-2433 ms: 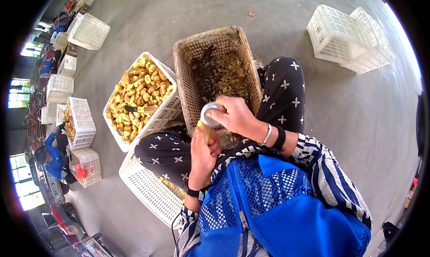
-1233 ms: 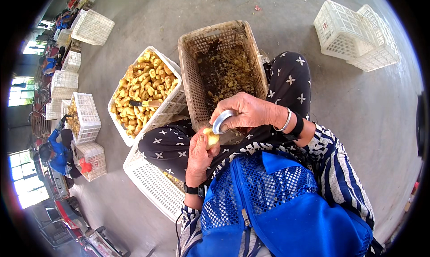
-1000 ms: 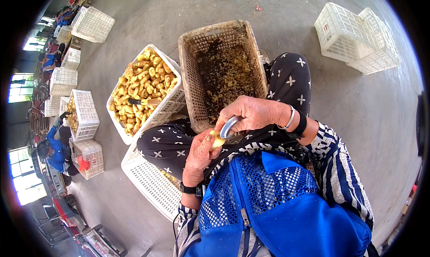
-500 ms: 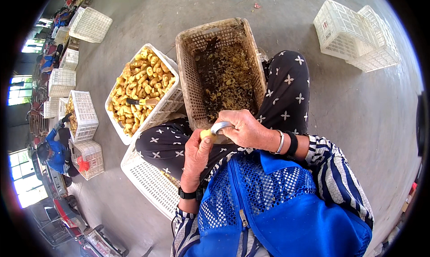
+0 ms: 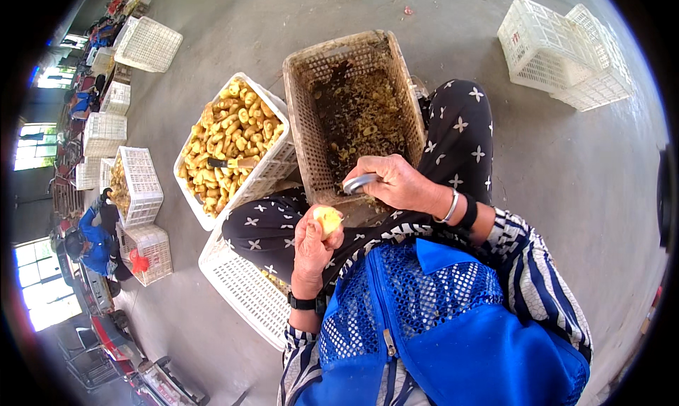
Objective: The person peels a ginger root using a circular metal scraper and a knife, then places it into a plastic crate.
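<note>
- Yellow piece: pale, peeled-looking, pinched in the fingertips of the left hand, just below the near end of the brown basket and above the person's lap.
- Left hand: closed around the piece, thumb side up; dark watch at the wrist.
- Right hand: clenched on a curved metal blade, which juts leftward toward the piece but sits apart from it. Bangle and dark band on that wrist.
- Brown basket: slanted, its near end at the knees; holds dark scraps and peelings.
- White crate: touching the basket's left side, heaped with yellow pieces; a knife-like tool lies on the heap.
- Low white crate: under the left knee, below and left of the basket.
- Two stacked white crates: well right of the basket, on concrete floor.
- More white crates: far left of the basket; a person in blue crouches beside them.
</note>
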Motion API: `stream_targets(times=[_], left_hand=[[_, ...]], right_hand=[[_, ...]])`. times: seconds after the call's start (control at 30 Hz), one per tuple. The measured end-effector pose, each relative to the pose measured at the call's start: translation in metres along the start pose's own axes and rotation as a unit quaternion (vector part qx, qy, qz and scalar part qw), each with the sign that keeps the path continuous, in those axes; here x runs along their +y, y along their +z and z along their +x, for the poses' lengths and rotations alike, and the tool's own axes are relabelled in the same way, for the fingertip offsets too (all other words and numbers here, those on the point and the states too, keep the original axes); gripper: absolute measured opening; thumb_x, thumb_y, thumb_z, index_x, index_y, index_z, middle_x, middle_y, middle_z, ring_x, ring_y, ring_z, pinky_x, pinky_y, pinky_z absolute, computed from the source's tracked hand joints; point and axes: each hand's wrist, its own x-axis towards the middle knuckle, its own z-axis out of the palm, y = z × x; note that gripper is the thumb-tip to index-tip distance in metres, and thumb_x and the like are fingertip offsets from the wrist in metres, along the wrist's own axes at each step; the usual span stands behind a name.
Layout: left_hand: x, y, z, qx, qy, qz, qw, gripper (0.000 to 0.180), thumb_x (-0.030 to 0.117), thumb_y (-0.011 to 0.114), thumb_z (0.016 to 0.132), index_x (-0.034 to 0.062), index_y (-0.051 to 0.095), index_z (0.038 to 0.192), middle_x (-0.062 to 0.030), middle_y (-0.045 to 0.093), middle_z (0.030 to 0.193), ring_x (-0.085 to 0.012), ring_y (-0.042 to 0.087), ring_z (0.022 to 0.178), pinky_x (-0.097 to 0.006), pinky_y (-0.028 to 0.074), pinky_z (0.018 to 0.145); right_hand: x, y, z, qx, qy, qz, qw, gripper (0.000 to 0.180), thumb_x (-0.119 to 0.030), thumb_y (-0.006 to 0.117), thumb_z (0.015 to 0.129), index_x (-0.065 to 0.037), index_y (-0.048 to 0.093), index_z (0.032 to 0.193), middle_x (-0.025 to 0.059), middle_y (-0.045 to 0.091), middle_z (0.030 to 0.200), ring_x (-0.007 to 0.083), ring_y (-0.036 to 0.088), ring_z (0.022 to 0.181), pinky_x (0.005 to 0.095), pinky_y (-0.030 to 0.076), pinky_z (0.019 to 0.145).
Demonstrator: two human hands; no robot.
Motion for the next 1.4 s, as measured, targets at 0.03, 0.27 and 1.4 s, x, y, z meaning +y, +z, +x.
stream_targets(times=[0.03,0.27,1.4], left_hand=[[-0.001,0.000,-0.001,-0.002,-0.009,-0.015,1.000,0.062,0.061,0.052,0.090,0.0002,0.053,0.101,0.0005,0.040,0.056,-0.0067,0.029,0.046,-0.023,0.023,0.044],[0.000,0.000,0.000,-0.048,-0.065,-0.011,0.997,0.051,0.052,0.058,0.092,0.0021,0.057,0.100,0.0012,0.047,0.064,-0.0059,0.036,0.051,-0.021,0.026,0.046],[-0.017,0.013,0.003,0.064,0.210,0.395,0.892,0.047,0.043,0.064,0.091,0.0045,0.052,0.114,-0.0054,0.058,0.091,-0.0135,0.054,0.078,-0.026,0.046,0.071]], right_hand=[[-0.007,-0.001,0.000,-0.046,-0.026,0.018,0.998,0.004,0.003,0.060,0.087,0.001,0.061,0.090,0.0062,0.070,0.096,0.0105,0.064,0.085,0.0258,0.051,0.073],[-0.040,-0.014,0.003,-0.169,-0.078,-0.018,0.982,0.022,0.000,0.065,0.082,-0.004,0.066,0.104,0.0115,0.067,0.085,0.0209,0.065,0.074,0.0322,0.049,0.066],[-0.004,0.018,-0.001,0.083,0.264,0.294,0.915,0.018,0.009,0.064,0.078,0.004,0.056,0.093,0.0140,0.064,0.088,0.0199,0.067,0.075,0.0300,0.056,0.061]])
